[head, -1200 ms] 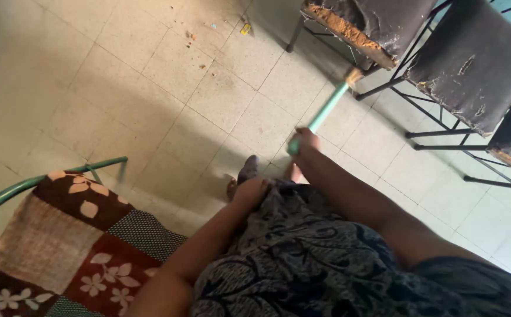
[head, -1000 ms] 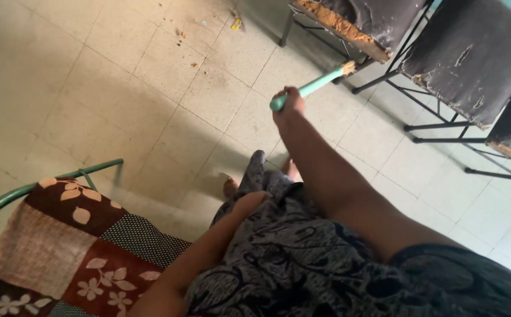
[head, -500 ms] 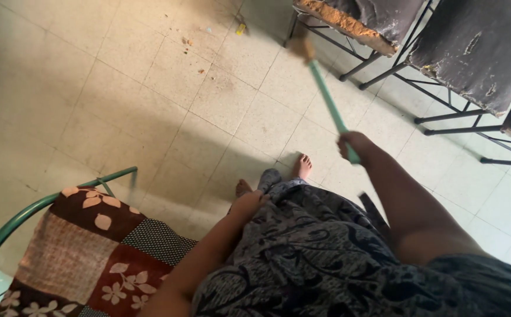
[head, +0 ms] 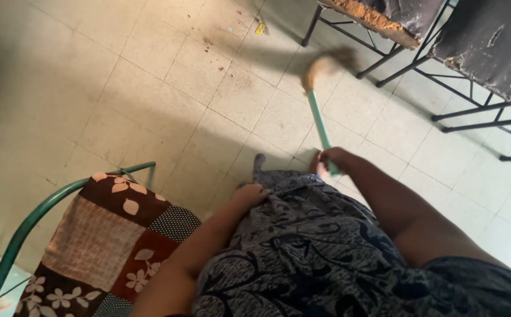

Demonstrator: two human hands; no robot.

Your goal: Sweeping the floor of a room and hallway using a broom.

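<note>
The broom [head: 320, 105] is the thing to place everything by. Since half a second ago its bristle head has swung from right under the front edge of the torn chair out onto open tile, and it now blurs with motion just left of the chair legs, so the sweep looks to be pulling dirt out from under the seat toward the middle of the floor.

Far to the left of the broom stands a green metal chair [head: 26, 226] with a patchwork cushion [head: 100, 240] on its seat. Nearer the broom, the left hand [head: 251, 194] is closed on a fold of the dark patterned dress [head: 302, 246], gathering the cloth up at the knee, clear of the broom. Up and to the left of the bristles lie crumbs [head: 211, 44] and a small yellow scrap [head: 260, 28] on the tile floor [head: 150, 88], not yet reached by the bristles. The right hand [head: 332, 159] is clamped around the lower end of the broom's green handle, which slants up and away from it to the bristles.

To the right of the broom, the worn black chairs [head: 484, 41] crowd close, and their thin black legs [head: 378, 61] stand just beside the bristles, so they hem in any stroke that way
</note>
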